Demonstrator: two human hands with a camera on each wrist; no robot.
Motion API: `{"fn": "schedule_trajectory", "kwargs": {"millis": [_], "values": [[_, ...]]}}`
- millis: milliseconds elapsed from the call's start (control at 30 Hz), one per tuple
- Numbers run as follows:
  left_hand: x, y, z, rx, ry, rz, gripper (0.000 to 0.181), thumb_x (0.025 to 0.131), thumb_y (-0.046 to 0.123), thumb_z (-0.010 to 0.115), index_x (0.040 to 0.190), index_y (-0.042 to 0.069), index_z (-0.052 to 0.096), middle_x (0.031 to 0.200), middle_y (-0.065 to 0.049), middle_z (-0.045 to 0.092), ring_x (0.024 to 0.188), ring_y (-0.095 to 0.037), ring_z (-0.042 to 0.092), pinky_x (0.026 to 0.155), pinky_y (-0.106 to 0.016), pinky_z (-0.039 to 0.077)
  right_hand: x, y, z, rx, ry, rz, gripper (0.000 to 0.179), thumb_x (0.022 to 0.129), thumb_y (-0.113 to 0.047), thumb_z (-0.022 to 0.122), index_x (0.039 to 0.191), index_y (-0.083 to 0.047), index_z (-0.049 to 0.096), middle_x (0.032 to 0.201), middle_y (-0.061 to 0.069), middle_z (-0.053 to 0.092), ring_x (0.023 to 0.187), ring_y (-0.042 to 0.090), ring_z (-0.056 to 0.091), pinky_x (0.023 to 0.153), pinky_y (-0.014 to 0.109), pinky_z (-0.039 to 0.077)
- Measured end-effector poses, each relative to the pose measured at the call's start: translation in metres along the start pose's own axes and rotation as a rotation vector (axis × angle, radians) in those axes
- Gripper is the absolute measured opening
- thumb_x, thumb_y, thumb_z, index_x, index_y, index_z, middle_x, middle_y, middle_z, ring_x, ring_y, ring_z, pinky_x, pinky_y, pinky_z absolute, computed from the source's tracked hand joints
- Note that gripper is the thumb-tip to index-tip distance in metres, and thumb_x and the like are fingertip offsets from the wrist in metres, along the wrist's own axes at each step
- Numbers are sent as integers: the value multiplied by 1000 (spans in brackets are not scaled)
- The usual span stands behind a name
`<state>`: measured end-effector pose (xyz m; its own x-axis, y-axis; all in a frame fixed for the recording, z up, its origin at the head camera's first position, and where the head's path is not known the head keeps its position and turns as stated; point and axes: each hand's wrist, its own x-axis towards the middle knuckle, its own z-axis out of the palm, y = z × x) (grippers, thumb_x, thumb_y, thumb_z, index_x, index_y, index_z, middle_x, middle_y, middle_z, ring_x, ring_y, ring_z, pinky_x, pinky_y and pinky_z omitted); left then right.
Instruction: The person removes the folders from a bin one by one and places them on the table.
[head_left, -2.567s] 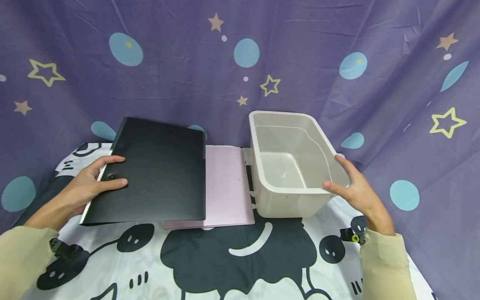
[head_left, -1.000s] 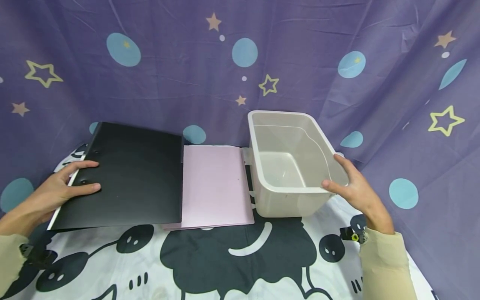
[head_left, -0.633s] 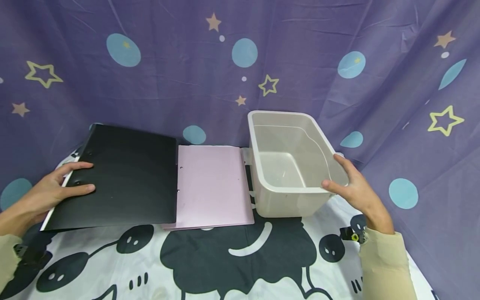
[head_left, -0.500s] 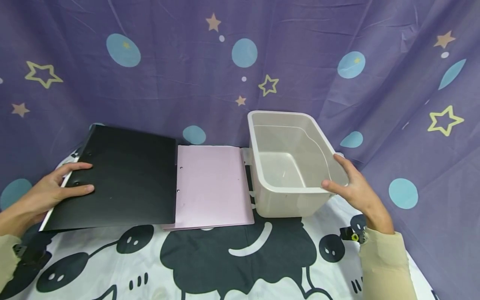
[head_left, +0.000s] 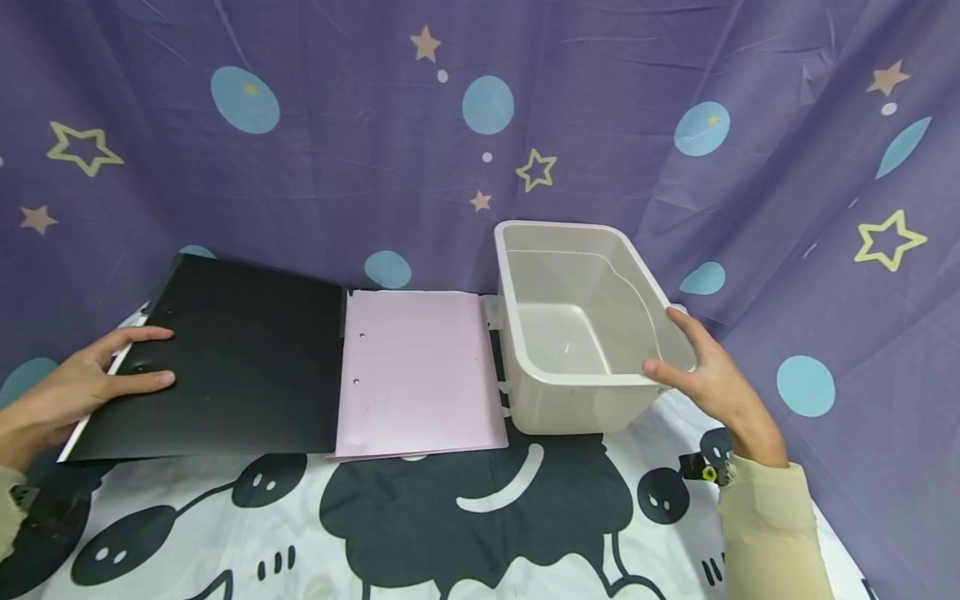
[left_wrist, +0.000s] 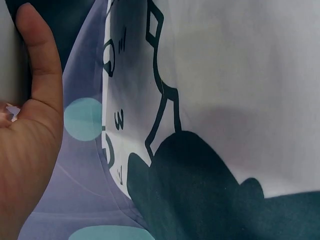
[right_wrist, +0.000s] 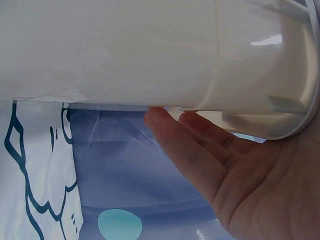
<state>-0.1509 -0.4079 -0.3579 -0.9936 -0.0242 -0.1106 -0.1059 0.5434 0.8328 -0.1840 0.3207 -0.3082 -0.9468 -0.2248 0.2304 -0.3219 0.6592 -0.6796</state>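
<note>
At the left of the head view, my left hand grips a black folder by its white-edged left side. Thumb and index finger lie on the folder's top face; the other fingers are out of sight beneath. To its right lies a pink folder with two small round dots near its left side. The black folder's right edge borders it or slightly overlaps it. A pale grey plastic bin stands at the right, with nothing visible inside. My right hand holds its rim at the near right corner, fingers against the outer wall in the right wrist view.
A white cloth with black cartoon figures covers the surface. Behind it hangs a purple curtain with stars and blue dots. The bin stands close to the pink folder's right edge.
My left hand has drawn the black folder leftward and slightly nearer, baring more of the pink folder and its two dots. My right hand and the bin stay in place.
</note>
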Motion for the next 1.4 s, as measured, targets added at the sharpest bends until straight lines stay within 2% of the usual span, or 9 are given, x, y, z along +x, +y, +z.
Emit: {"fn": "schedule_trajectory", "kwargs": {"millis": [67, 133, 233, 300, 533, 767, 1067, 1233, 1400], "values": [[0, -1, -1, 6, -6, 0, 60, 92, 24, 66, 130, 52, 29, 96, 17, 59, 70, -22, 69, 58, -41, 56, 0, 0, 0, -2, 1, 1, 89, 82, -26, 72, 152, -8, 20, 152, 19, 25, 132, 38, 29, 102, 62, 23], [0, -2, -1, 35, -1, 5, 59, 92, 26, 66, 130, 52, 29, 126, -5, 55, 69, -21, 68, 58, -40, 55, 0, 0, 0, -5, 3, 0, 89, 82, -26, 72, 152, -9, 20, 152, 19, 26, 132, 39, 29, 102, 62, 23], [1, -5, -2, 70, 5, 4, 60, 92, 28, 66, 130, 53, 27, 153, -29, 3, 69, -19, 66, 58, -39, 55, 0, 0, 0, -4, 5, -3, 89, 82, -26, 73, 152, -8, 20, 152, 20, 26, 132, 39, 29, 102, 62, 23], [2, -7, -4, 97, 12, 5, 60, 91, 30, 66, 131, 53, 27, 152, -27, -22, 70, -15, 64, 58, -38, 55, 0, 0, 1, 1, 4, -6, 89, 82, -26, 73, 152, -8, 20, 151, 20, 27, 132, 39, 29, 102, 62, 23], [7, -7, -9, 149, 14, 13, 61, 90, 34, 66, 136, 49, 28, 152, -19, -27, 84, -14, 54, 58, -38, 55, -1, 0, 0, 9, 1, -4, 90, 82, -25, 73, 152, -7, 19, 151, 20, 26, 131, 39, 30, 102, 62, 23], [10, -6, -10, 159, -17, 4, 71, 89, 36, 67, 145, 38, 24, 152, -21, -25, 115, -56, 24, 59, -37, 54, -1, -1, 0, 4, 3, -9, 89, 82, -26, 73, 152, -7, 20, 152, 21, 26, 131, 39, 29, 102, 62, 22], [20, -15, -16, 247, -50, 20, 81, 88, 38, 69, 150, 17, 21, 153, -26, -18, 129, -60, 3, 69, -48, 49, 0, 0, 0, 10, -2, -4, 90, 82, -26, 73, 152, -8, 19, 152, 20, 26, 132, 39, 28, 102, 62, 23], [24, -20, -15, 246, -69, 30, 86, 88, 38, 69, 151, 10, 17, 154, -25, -18, 134, -55, -16, 90, -76, 20, 0, 0, 0, 9, -2, -2, 89, 82, -26, 73, 152, -8, 20, 152, 20, 26, 131, 39, 30, 101, 61, 23], [24, -21, -14, 254, -91, 34, 89, 88, 38, 68, 150, 4, 14, 153, -27, -19, 133, -52, -24, 90, -79, 6, 1, 0, 1, 16, -4, -2, 89, 82, -26, 72, 152, -8, 20, 152, 19, 26, 131, 38, 31, 101, 60, 24]]}}
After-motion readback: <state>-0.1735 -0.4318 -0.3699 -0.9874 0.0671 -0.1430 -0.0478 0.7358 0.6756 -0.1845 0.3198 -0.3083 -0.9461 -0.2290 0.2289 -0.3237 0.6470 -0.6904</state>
